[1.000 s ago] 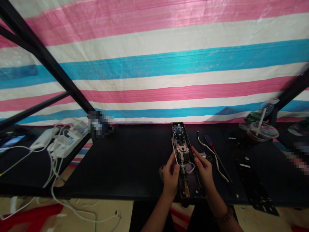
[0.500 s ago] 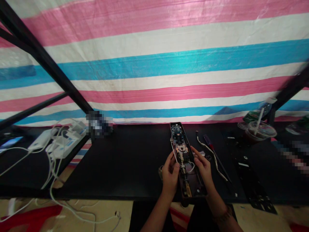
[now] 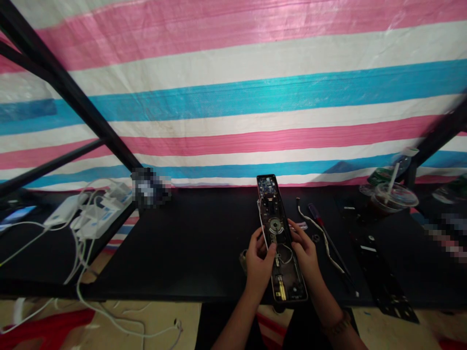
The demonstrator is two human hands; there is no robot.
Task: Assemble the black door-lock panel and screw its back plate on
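Between my hands is a long, dark electronic door lock panel [image 3: 288, 272], its open inner side facing me. A circuit board [image 3: 267, 185] sits at its far end, a round metal part near the middle, and a brass-coloured part [image 3: 280, 290] at the near end. A white wire runs along its left side. My left hand [image 3: 260, 257] grips the left edge with the thumb over the inside. On the opposite edge, the fingers of my right hand [image 3: 304, 248] are closed round the rim. Beside my right hand lie a small clear packet [image 3: 299, 226] and a small dark ring-shaped part [image 3: 315, 238].
To the right are a screwdriver [image 3: 316, 214], a white cable [image 3: 326, 245], a flat black plate [image 3: 383, 277] and a drink cup with a straw [image 3: 394, 198]. A power strip [image 3: 98, 221] with chargers and white cords stands left. A striped tarp [image 3: 255, 112] hangs behind the black table [image 3: 175, 257].
The door lock panel has tilted in my hands: its far end is higher and its near right corner has shifted left. Both hands keep their hold.
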